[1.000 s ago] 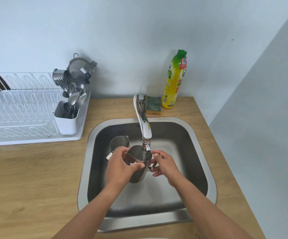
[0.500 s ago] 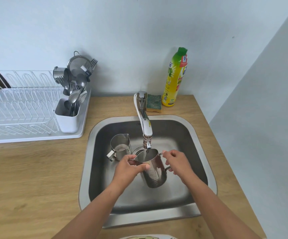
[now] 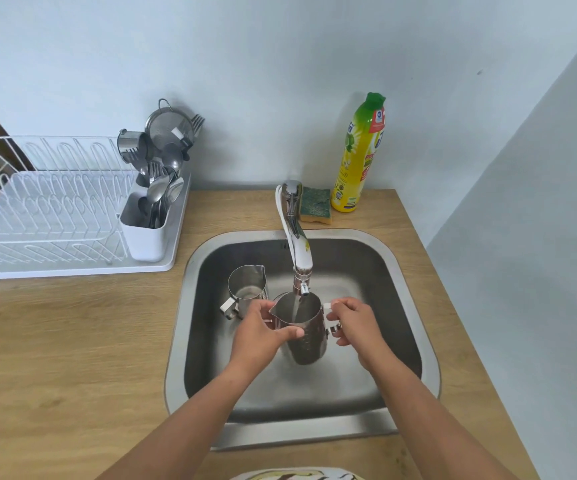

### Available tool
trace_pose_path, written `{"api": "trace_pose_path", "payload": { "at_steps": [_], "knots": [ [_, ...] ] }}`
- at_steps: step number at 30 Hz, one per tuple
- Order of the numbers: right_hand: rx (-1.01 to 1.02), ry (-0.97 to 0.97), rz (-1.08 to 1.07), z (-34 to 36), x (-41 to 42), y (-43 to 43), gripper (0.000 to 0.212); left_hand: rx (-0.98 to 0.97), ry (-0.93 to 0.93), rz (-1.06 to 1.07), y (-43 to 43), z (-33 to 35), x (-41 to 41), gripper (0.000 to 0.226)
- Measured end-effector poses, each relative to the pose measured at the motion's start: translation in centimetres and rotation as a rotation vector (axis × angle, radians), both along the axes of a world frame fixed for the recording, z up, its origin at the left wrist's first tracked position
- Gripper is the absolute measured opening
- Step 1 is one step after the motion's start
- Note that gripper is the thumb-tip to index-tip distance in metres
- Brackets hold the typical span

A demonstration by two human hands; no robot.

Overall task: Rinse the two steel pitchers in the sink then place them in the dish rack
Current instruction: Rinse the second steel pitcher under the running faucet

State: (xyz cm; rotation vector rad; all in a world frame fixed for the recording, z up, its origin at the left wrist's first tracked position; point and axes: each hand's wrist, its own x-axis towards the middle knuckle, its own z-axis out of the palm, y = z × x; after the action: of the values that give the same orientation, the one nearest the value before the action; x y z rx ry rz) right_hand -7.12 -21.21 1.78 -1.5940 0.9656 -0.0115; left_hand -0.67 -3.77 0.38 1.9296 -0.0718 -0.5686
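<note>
Label on yellow bottle [image 3: 358,161] too blurred; nothing readable.

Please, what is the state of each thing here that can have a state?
Faucet: running.
Held pitcher: upright under the faucet, taking water.
Second pitcher: upright in the sink.
Left hand: grips held pitcher's body.
Right hand: holds its handle.
Soap bottle: upright, capped.

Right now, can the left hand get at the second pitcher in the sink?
Probably yes, once freed: the left hand grips the held pitcher, but the second pitcher stands upright right beside it, nothing between.
</note>
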Motion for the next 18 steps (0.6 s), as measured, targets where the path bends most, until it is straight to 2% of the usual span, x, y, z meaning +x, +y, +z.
{"api": "trace_pose_path", "payload": {
  "at_steps": [6,18],
  "knots": [
    [0.041,0.0,0.036,0.2,0.4,0.2,0.014,0.001,-0.024,0.008,0.3,-0.3,0.6,0.071],
    [0.039,0.013,0.049,0.2,0.9,0.2,0.014,0.004,-0.028,-0.027,0.7,1.2,1.2,0.063]
  ]
}}
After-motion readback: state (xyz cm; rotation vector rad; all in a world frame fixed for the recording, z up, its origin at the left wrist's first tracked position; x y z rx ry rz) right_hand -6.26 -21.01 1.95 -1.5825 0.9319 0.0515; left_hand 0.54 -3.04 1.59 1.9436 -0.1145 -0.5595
